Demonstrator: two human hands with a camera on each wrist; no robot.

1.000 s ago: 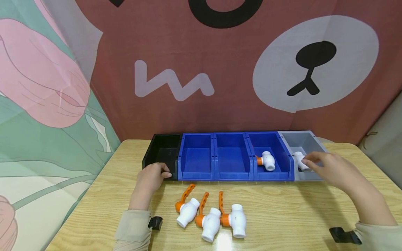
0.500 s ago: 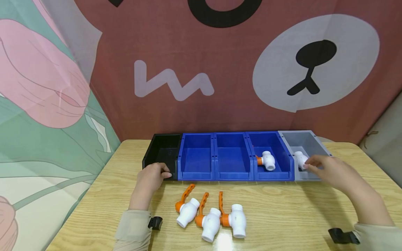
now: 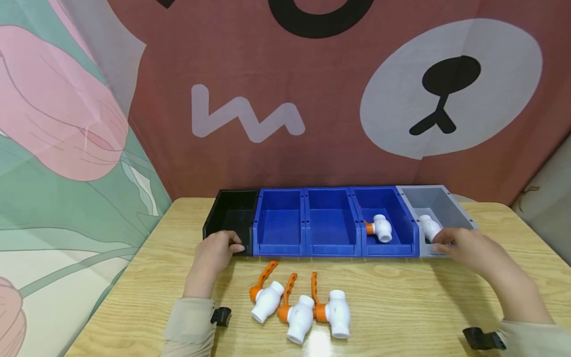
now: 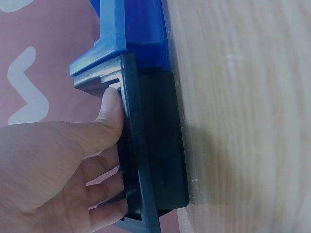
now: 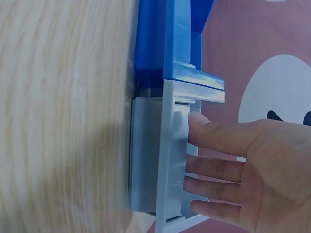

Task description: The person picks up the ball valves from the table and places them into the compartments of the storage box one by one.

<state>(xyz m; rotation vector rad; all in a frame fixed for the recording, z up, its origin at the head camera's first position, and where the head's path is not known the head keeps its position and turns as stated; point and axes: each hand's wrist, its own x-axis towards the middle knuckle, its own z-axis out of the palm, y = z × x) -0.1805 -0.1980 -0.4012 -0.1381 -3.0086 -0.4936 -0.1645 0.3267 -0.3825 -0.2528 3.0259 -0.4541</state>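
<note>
My left hand grips the front wall of the black bin, thumb at its lip and fingers reaching inside, as the left wrist view shows. At the far right, my right hand is at the front lip of the grey bin. In the right wrist view its fingers look fairly straight and hold nothing visible. A white ball valve lies in the grey bin, partly hidden by this hand. Another ball valve, with orange showing, lies in the rightmost blue bin.
Three white ball valves with orange lever handles, the left, middle and right, lie on the wooden table before the bins. Two more blue bins, left and middle, complete the row. A printed cloth hangs behind.
My right hand has come down and slightly towards me at the grey bin's front lip, away from the valve inside. My left hand and the valves on the table stay put.
</note>
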